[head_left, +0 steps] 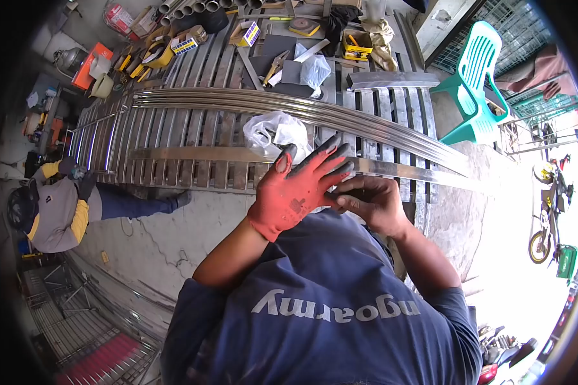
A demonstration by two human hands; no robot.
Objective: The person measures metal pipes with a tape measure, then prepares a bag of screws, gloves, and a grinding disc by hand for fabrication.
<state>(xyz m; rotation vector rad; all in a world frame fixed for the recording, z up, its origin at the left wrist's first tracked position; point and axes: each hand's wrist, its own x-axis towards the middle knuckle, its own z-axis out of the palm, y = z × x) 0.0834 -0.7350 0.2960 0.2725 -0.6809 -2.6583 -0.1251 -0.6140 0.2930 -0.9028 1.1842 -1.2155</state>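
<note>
My left hand wears a red work glove with dark fingertips, and its fingers are spread wide. Skin shows through a hole near the tip of one glove finger. On its right side my bare right hand pinches a dark part of that glove between thumb and fingers. Just beyond the hands, a crumpled white plastic bag lies on the slatted metal bench. Behind the hands, a flat metal bar runs along the bench.
Shiny metal tubes lie along the bench. Behind them are a clear plastic bag, a yellow box and several tools. A green plastic chair stands right. A co-worker is at the left; a motorcycle stands outside.
</note>
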